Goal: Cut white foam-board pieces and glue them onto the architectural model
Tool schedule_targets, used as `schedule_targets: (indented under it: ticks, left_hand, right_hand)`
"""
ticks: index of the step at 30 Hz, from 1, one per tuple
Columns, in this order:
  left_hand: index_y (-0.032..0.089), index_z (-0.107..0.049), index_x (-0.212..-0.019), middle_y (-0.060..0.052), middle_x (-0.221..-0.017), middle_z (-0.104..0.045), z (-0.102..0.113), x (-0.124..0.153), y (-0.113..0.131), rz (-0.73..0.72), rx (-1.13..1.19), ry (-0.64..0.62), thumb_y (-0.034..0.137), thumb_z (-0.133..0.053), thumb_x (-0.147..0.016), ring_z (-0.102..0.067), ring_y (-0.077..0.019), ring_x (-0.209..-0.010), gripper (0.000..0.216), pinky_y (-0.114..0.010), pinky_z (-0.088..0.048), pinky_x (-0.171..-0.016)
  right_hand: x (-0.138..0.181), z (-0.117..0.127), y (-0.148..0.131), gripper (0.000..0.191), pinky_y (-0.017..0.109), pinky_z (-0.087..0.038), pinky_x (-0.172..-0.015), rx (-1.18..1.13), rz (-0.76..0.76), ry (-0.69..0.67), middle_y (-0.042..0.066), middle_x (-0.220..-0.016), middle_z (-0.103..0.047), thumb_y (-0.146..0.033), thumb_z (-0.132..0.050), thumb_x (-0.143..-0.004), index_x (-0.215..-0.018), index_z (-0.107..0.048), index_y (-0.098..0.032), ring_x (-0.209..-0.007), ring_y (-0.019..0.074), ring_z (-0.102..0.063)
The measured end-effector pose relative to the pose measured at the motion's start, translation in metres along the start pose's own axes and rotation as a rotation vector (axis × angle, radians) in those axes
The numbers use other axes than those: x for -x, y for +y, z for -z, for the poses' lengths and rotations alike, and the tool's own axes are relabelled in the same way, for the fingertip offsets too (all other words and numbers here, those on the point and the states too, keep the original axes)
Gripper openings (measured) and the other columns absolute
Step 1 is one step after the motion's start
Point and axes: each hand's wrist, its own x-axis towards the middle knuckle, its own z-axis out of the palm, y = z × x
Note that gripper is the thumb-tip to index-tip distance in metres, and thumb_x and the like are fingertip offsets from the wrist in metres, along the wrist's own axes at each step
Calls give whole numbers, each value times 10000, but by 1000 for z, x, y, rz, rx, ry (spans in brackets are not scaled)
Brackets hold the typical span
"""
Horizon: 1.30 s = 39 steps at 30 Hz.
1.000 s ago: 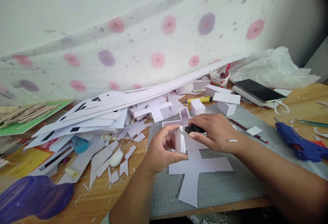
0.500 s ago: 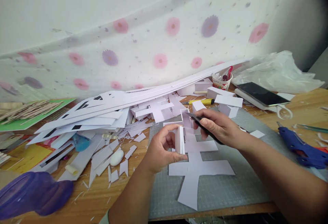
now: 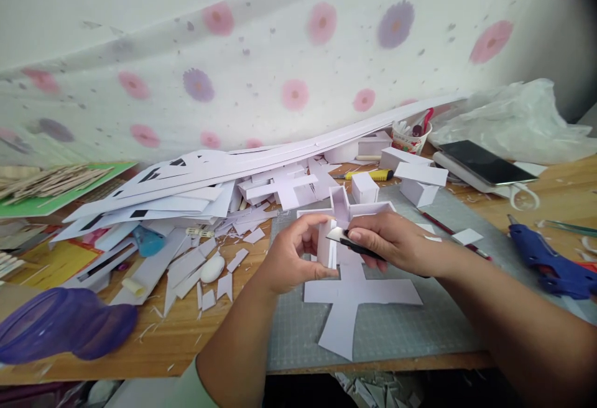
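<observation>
Between the thumb and fingers of my left hand [image 3: 293, 252] a small white foam board piece [image 3: 326, 244] is held upright. My right hand [image 3: 389, 241] grips a black utility knife [image 3: 357, 245], its blade pointing left and lying against or very near the piece's right edge; actual contact I cannot tell. Below both hands lies a white cross-shaped board cutout [image 3: 359, 293] on the grey-green cutting mat [image 3: 401, 333]. Just behind my hands, white upright walls [image 3: 340, 204] form open box shapes, partly hidden by my fingers.
White board scraps [image 3: 186, 271] and long strips [image 3: 261, 168] cover the left and back. A yellow utility knife [image 3: 368, 175], small white boxes [image 3: 365, 188], a phone [image 3: 487, 162] and a blue glue gun [image 3: 550, 259] lie behind and right. A purple container [image 3: 69, 324] sits at left.
My right hand has brought the knife down, its blade now at the held piece. The left hand still holds that piece. The view has shifted slightly.
</observation>
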Motion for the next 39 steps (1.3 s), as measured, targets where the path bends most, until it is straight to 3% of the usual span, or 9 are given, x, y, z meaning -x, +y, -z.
schedule_targets:
  ticks: [9, 21, 30, 34, 39]
  left_hand:
    - [211, -546, -1120, 38, -718, -634, -1, -2, -2, -18, 42, -45, 154, -867, -528, -603, -123, -642, 675, -251, -466, -646]
    - [214, -550, -1154, 46, -703, -613, 0, -2, -5, 16, 44, -4, 190, -876, -507, -592, -130, -635, 725, -264, -467, -645]
    - [195, -557, -1156, 50, -674, -604, 2, -4, -6, 14, 77, 41, 227, -883, -483, -547, -104, -610, 749, -222, -442, -594]
    - [197, -535, -1160, 49, -683, -615, 1, -3, -6, 14, 79, 47, 190, -879, -485, -571, -113, -628, 758, -237, -465, -619]
    - [212, -542, -1147, 45, -692, -624, 0, -2, -6, 1, 60, 10, 171, -869, -509, -583, -118, -636, 718, -247, -473, -628]
  right_hand:
    - [0, -2, -1, 438, 210, -406, -444, 7, -48, -51, -36, -530, -575, -494, -286, -988, -737, -492, -200, -423, 100, -525]
    - [0, -3, -6, 450, 218, -373, -469, 109, -45, -100, -11, -512, -581, -476, -290, -987, -706, -489, -187, -428, 104, -517]
    - [1, -5, -6, 454, 202, -353, -458, 72, 53, -175, -25, -498, -548, -468, -317, -987, -683, -497, -183, -421, 88, -499]
    - [1, -4, -3, 449, 203, -376, -469, 17, 23, -81, -30, -520, -557, -493, -283, -989, -732, -493, -190, -431, 92, -504]
    - [-1, -3, -2, 463, 221, -369, -510, 113, -15, 16, -23, -522, -558, -458, -274, -996, -682, -484, -192, -456, 98, -496]
